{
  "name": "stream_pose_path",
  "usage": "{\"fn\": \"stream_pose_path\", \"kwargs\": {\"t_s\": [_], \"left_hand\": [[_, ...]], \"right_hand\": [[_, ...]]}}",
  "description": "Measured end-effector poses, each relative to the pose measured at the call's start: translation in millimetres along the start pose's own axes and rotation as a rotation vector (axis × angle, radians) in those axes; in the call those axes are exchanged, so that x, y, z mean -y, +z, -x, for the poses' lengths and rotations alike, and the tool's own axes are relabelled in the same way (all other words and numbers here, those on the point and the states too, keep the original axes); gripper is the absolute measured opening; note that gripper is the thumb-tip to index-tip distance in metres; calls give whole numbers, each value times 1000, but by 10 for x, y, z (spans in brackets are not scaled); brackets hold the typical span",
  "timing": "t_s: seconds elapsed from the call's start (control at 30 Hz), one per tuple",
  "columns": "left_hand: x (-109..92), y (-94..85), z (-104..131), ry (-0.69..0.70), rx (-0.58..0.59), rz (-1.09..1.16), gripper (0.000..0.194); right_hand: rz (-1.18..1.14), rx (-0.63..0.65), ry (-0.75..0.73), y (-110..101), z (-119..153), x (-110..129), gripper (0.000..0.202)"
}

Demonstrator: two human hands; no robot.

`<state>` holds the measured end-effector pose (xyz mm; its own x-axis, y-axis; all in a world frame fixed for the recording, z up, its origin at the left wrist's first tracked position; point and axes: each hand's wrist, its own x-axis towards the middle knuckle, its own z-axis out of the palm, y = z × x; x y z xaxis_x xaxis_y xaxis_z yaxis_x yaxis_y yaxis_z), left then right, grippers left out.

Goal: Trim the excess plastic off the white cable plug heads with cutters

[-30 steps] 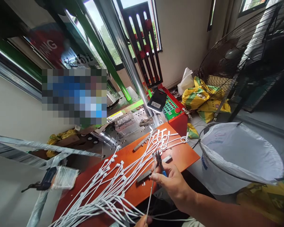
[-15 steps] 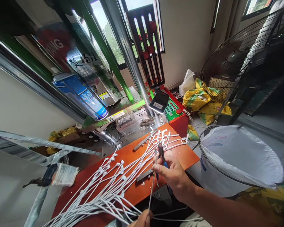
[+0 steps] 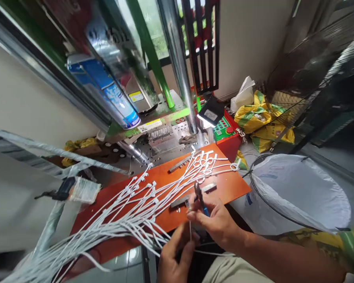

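Note:
My right hand (image 3: pixel 218 222) is closed round blue-handled cutting pliers (image 3: pixel 198 193), jaws pointing up and away from me. Its thumb and fingertips also pinch the end of a thin white cable (image 3: pixel 190 231); the end piece is blurred and partly covered. Just below, my left hand (image 3: pixel 177 255) grips the same cable between thumb and fingers. Beyond both hands, many white cables (image 3: pixel 115 226) with small white connectors fan across a red-orange board (image 3: pixel 233 188). A metal bar (image 3: pixel 179 202) lies just left of the pliers, and another bar (image 3: pixel 209 187) to their right.
A green press machine with a metal die bed (image 3: pixel 162 147) stands behind the board. A spray can (image 3: pixel 106 94) hangs at its left, and a red control box (image 3: pixel 228 133) sits at its right. A white-lined bin (image 3: pixel 301 192) and yellow bags (image 3: pixel 253 116) are on the right.
My left hand has come up along the cable, closer to my right hand. The cable end sits lower beside the pliers. The whole view has shifted slightly.

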<state>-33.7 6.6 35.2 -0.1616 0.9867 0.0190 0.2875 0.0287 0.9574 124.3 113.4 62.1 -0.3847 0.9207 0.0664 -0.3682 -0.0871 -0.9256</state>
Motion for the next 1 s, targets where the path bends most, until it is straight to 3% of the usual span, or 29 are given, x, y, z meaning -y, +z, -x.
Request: {"fn": "stream_pose_path", "kwargs": {"t_s": [0.13, 0.3, 0.43, 0.5, 0.7, 0.77, 0.83, 1.0], "left_hand": [[-144, 105, -95, -99, 65, 116, 47], [-185, 86, -105, 35, 112, 15, 28], [-229, 72, -103, 122, 147, -85, 23], [-239, 95, -103, 157, 147, -91, 22], [-217, 207, -105, 263, 89, -156, 31], [-207, 202, -107, 245, 68, -155, 29], [-198, 184, -105, 209, 91, -137, 28], [-200, 213, -109, 141, 116, -24, 15]], "right_hand": [[112, 78, 55, -141, 153, -41, 38], [337, 153, -1, -413, 178, 90, 22], [455, 222, -26, -483, 259, 90, 11], [463, 149, -48, -452, 327, 17, 9], [274, -253, -17, -311, 495, -269, 21], [255, -248, 40, -323, 489, -269, 29], [296, -163, 76, -365, 466, -216, 32], [396, -68, 36, -433, 444, -103, 24]]}}
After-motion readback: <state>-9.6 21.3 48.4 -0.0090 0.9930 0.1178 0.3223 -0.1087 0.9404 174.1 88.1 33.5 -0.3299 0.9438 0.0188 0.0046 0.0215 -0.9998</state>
